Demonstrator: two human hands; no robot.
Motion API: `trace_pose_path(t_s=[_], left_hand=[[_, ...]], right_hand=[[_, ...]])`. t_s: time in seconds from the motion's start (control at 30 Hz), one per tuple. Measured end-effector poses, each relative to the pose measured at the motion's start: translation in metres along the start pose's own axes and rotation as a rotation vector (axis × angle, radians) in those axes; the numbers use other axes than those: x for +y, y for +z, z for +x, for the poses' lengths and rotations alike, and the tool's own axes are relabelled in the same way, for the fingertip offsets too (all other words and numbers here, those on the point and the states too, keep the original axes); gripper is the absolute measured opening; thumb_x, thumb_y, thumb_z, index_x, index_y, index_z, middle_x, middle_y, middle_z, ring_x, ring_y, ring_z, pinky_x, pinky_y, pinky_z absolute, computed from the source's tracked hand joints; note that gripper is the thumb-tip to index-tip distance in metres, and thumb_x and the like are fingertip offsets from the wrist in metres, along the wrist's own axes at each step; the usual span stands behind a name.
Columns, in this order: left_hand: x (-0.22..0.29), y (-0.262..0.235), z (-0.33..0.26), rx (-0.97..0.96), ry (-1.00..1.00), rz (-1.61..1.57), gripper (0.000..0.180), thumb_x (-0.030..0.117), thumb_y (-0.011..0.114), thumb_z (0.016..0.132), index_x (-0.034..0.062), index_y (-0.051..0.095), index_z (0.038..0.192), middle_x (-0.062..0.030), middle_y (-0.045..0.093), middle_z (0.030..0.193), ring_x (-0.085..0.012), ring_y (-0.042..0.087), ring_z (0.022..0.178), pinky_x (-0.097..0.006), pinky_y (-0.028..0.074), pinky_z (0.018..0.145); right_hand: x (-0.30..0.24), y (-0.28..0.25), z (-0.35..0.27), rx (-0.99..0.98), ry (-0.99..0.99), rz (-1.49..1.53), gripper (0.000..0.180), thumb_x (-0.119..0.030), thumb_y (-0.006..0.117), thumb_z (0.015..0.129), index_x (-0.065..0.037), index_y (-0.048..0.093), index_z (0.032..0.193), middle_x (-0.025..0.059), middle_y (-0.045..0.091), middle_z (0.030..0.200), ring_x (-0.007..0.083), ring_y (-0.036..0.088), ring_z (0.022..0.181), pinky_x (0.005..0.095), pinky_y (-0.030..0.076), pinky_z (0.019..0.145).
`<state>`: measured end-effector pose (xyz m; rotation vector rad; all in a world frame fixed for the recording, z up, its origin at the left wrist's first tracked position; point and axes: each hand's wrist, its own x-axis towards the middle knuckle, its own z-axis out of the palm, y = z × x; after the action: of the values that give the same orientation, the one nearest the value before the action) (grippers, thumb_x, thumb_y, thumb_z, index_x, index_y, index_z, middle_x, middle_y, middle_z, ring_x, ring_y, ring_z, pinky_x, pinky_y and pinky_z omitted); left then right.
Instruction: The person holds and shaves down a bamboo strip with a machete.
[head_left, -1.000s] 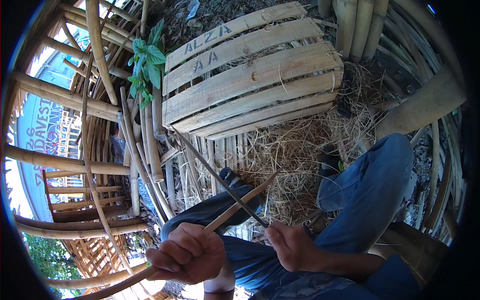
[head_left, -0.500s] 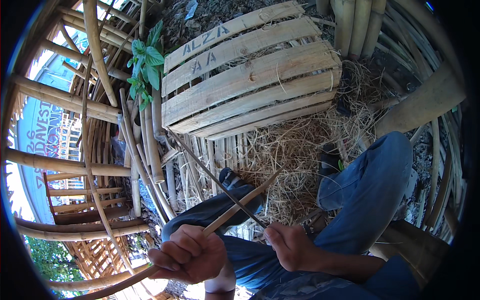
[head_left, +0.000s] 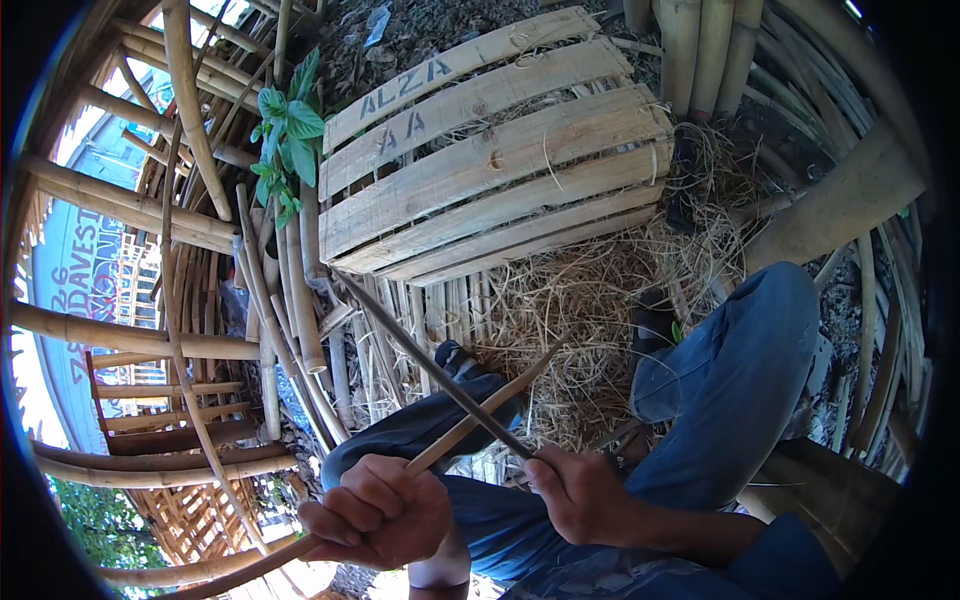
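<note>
My left hand (head_left: pixel 385 512) is closed around a long, flat bamboo strip (head_left: pixel 522 380), which runs from the lower left up to a narrow tip over the straw. In my right hand (head_left: pixel 580 495) is a machete (head_left: pixel 410 348), its long dark blade slanting up and left to near the corner of a wooden crate. My fingers hide its handle. Blade and strip cross between my two hands, the blade passing over the strip; whether they touch I cannot tell.
The slatted wooden crate (head_left: pixel 490 160) lies ahead, with straw shavings (head_left: pixel 580 310) in front of it. A bamboo pole frame (head_left: pixel 150 340) stands at the left beside a green leafy plant (head_left: pixel 293 130). My bent legs in jeans (head_left: pixel 730 350) are close below; thick bamboo poles (head_left: pixel 712 60) rise at the back right.
The machete blade has turned, showing more of its flat side instead of a thin edge. Both hands keep nearly the same place and grip; the view has shifted slightly.
</note>
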<state>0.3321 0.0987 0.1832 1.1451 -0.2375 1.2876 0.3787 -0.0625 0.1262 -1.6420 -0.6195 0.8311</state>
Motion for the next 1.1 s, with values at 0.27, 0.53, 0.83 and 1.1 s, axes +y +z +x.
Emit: trace_pose_path(t_s=[0.27,0.53,0.83,1.1], left_hand=[[-0.001,-0.001,-0.001,-0.007,-0.018,-0.004,0.043,0.049,0.033,0.097,0.0144,0.031,0.073,0.0042,0.023,0.050,-0.0054,0.019,0.038,-0.021,0.017,0.034],[0.000,0.000,-0.001,0.024,-0.007,0.011,0.042,0.048,0.033,0.098,0.0147,0.031,0.072,0.0043,0.024,0.050,-0.0052,0.018,0.038,-0.021,0.014,0.034],[-0.001,0.007,-0.001,0.036,-0.003,0.018,0.042,0.047,0.033,0.098,0.0146,0.031,0.071,0.0039,0.025,0.050,-0.0054,0.018,0.038,-0.022,0.015,0.034],[-0.002,0.000,-0.003,0.070,0.007,0.024,0.042,0.048,0.035,0.098,0.0144,0.032,0.073,0.0042,0.024,0.050,-0.0053,0.017,0.038,-0.022,0.013,0.035]], right_hand=[[0.000,0.003,0.000,0.000,0.023,-0.006,0.027,-0.020,0.044,0.095,0.000,0.052,0.080,0.0133,0.051,0.056,0.0313,0.055,0.048,0.0397,0.041,0.046],[0.000,0.006,0.000,-0.008,0.016,0.024,0.026,-0.021,0.045,0.095,0.001,0.053,0.082,0.0139,0.053,0.057,0.0314,0.057,0.049,0.0394,0.042,0.047],[-0.006,0.006,-0.004,0.038,-0.024,-0.025,0.029,-0.026,0.047,0.095,-0.002,0.053,0.082,0.0142,0.053,0.054,0.0335,0.057,0.048,0.0435,0.043,0.045],[-0.011,0.011,-0.010,0.051,-0.084,0.007,0.027,-0.025,0.047,0.095,-0.002,0.052,0.081,0.0133,0.053,0.055,0.0334,0.056,0.048,0.0434,0.042,0.045]])
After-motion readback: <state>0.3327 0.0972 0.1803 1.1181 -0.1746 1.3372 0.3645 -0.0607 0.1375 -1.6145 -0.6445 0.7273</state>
